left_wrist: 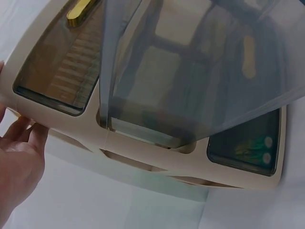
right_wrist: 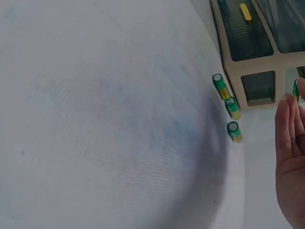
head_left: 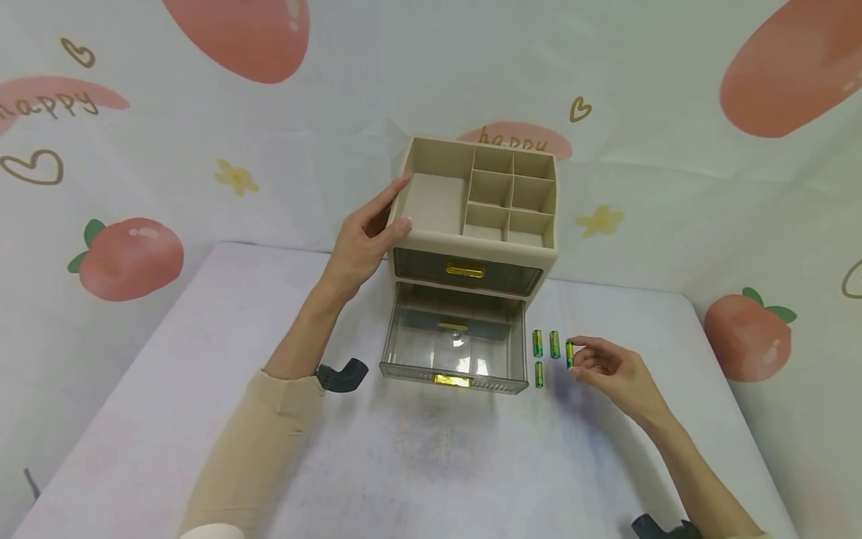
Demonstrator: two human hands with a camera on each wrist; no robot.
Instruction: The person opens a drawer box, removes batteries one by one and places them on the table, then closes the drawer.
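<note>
A beige desk organizer (head_left: 474,243) with drawers stands at the back of the table, its clear middle drawer (head_left: 494,385) pulled out. My left hand (head_left: 364,243) holds the organizer's left side, thumb on the top rim; the left wrist view shows the fingers along that edge. My right hand (head_left: 616,374) pinches a green-and-yellow battery (head_left: 569,354) between thumb and fingertips, right of the drawer. Three matching batteries stand or lie beside the organizer: the near one (head_left: 539,374), the far left one (head_left: 537,343) and the far right one (head_left: 555,344).
Open compartments (head_left: 490,189) divide the organizer's top. A dark upper drawer (head_left: 431,266) with a gold handle is closed above the extended one. Behind the table (head_left: 438,471) hangs a printed cloth (head_left: 350,90).
</note>
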